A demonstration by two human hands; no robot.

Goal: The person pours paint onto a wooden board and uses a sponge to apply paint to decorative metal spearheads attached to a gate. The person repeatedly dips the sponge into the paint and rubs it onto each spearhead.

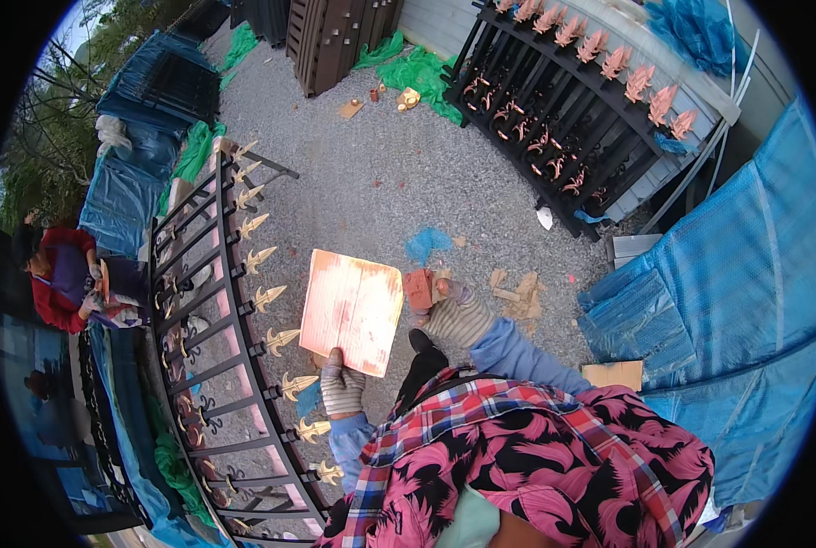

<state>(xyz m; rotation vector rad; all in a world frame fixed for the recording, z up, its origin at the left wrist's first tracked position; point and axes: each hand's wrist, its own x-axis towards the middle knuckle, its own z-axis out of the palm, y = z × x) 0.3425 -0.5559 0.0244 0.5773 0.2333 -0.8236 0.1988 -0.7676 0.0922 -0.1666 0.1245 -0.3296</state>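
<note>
My left hand (342, 384), in a grey striped glove, grips the lower edge of a flat cardboard sheet (353, 306) with its thumb on top. Pinkish-orange smears cover the sheet's face, and bright light washes out part of it. Just right of the sheet, my gloved right hand (454, 310) is closed on a small reddish-brown boxy thing (418, 290); its exact kind is unclear. To the left stands a black metal fence panel (243, 320) with gold spear-shaped finials (269, 298) along the side facing me.
A second black fence panel (554, 119) with copper-coloured finials (615, 62) leans at the upper right. Blue sheeting (746, 274) covers stacks on the right. Torn cardboard (522, 292) and a blue scrap (426, 242) lie on gravel. Another person (65, 274) works beyond the left fence.
</note>
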